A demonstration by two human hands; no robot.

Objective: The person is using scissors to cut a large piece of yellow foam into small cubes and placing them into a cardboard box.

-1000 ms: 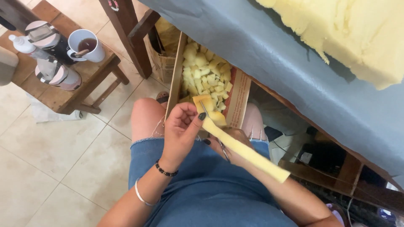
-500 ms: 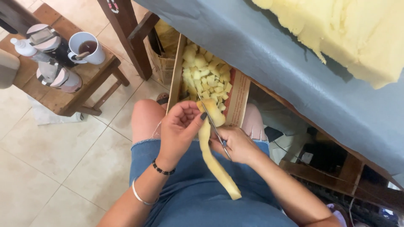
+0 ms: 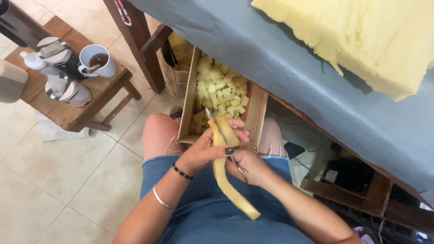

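Observation:
My left hand [image 3: 209,149] grips the upper end of a long yellow foam strip [image 3: 228,183], which hangs down over my denim-covered lap. My right hand [image 3: 251,165] holds a pair of scissors [image 3: 217,125] whose blades point up and away, against the strip's top end. Just beyond both hands, between my knees, stands a cardboard box [image 3: 257,108] filled with several small yellow foam cubes [image 3: 221,92].
A grey-covered table [image 3: 289,58] carries a big block of yellow foam [image 3: 361,36] at upper right. At left a wooden stool [image 3: 95,101] holds a white mug [image 3: 97,61], jars and a bottle. A wooden table leg [image 3: 135,40] stands on the tiled floor [image 3: 54,180].
The foam strip has swung from lying out to the right to hanging down over my lap. My right hand has come up with the scissors to the strip's top end.

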